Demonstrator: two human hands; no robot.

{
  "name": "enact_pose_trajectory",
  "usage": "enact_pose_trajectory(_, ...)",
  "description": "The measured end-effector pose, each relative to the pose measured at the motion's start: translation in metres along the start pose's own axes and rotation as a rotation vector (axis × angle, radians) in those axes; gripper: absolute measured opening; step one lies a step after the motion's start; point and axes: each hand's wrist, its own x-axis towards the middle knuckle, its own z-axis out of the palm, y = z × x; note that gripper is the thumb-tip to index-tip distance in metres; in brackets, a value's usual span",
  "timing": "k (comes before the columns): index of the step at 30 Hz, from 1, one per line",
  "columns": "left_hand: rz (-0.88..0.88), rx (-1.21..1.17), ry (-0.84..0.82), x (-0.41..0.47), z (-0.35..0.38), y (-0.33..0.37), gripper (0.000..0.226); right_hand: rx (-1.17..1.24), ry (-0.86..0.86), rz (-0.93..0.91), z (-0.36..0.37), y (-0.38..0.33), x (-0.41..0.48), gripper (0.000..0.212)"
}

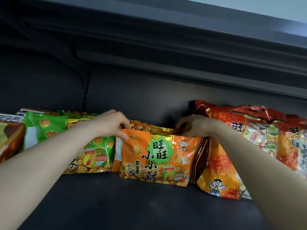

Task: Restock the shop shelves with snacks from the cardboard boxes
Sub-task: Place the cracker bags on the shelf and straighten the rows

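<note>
Green bags (93, 151) lean at the shelf's (116, 205) left. Left hand (109, 124) pinches the orange bag's (157, 160) top-left corner; right hand (194, 126) curls over its top-right. Red bags (259, 138) crowd right. The orange bag, mid-shelf, looks light, crinkly and slippery; top seam holds best.

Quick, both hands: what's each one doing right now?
Left hand: closed, pinching the top left corner of the front orange foil snack bag.
Right hand: closed on the same bag's top right edge; fingers partly hidden.
</note>
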Motion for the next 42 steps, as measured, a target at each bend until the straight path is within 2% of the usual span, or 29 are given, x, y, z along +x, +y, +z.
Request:
enact_pose_trajectory(3,-0.008,0.028,0.011,-0.001,-0.002,0.001,0.022,-0.147,-0.035,0.017,-0.001,0.001,-0.004,0.043)
enact_pose_trajectory(8,-0.001,0.038,0.02,-0.005,0.001,-0.002,0.018,-0.132,0.17,0.086,0.01,0.007,0.003,0.023)
enact_pose_trajectory(11,-0.033,0.065,0.018,-0.003,0.002,0.0,0.025,-0.154,0.313,0.18,0.011,-0.001,0.012,0.031)
enact_pose_trajectory(14,-0.078,0.115,0.012,-0.002,0.005,0.006,0.033,-0.113,0.362,0.245,0.009,-0.008,0.011,0.036)
enact_pose_trajectory(16,-0.103,0.184,0.033,-0.003,0.005,0.01,0.014,-0.053,0.411,0.145,0.01,-0.009,0.002,0.027)
enact_pose_trajectory(17,-0.09,0.207,0.079,-0.004,0.007,0.011,0.019,-0.005,0.462,0.05,0.014,-0.012,-0.005,0.029)
enact_pose_trajectory(19,-0.004,0.183,0.223,-0.01,0.015,0.021,0.065,0.029,0.574,-0.114,0.033,-0.021,-0.022,0.059)
enact_pose_trajectory(21,0.158,0.112,0.313,-0.021,0.026,0.036,0.081,-0.064,0.635,-0.212,0.06,-0.023,-0.031,0.075)
enact_pose_trajectory(23,0.286,0.209,0.228,-0.03,0.048,0.044,0.096,-0.256,0.651,-0.26,0.087,-0.015,-0.028,0.077)
enact_pose_trajectory(26,0.29,0.409,0.166,-0.023,0.076,0.032,0.121,-0.389,0.649,-0.206,0.105,-0.003,-0.013,0.075)
enact_pose_trajectory(30,0.254,0.46,0.18,-0.018,0.082,0.024,0.132,-0.505,0.661,-0.128,0.106,-0.011,-0.008,0.081)
enact_pose_trajectory(33,0.27,0.517,0.246,-0.03,0.096,0.03,0.142,-0.619,0.765,-0.334,0.13,-0.009,-0.022,0.086)
enact_pose_trajectory(35,0.258,0.508,0.262,-0.031,0.103,0.031,0.143,-0.691,0.741,-0.418,0.142,-0.001,-0.029,0.096)
enact_pose_trajectory(39,0.241,0.513,0.236,-0.023,0.107,0.033,0.141,-0.766,0.664,-0.376,0.147,0.013,-0.021,0.103)
enact_pose_trajectory(42,0.236,0.489,0.222,-0.027,0.106,0.035,0.139,-0.75,0.694,-0.399,0.145,0.014,-0.022,0.101)
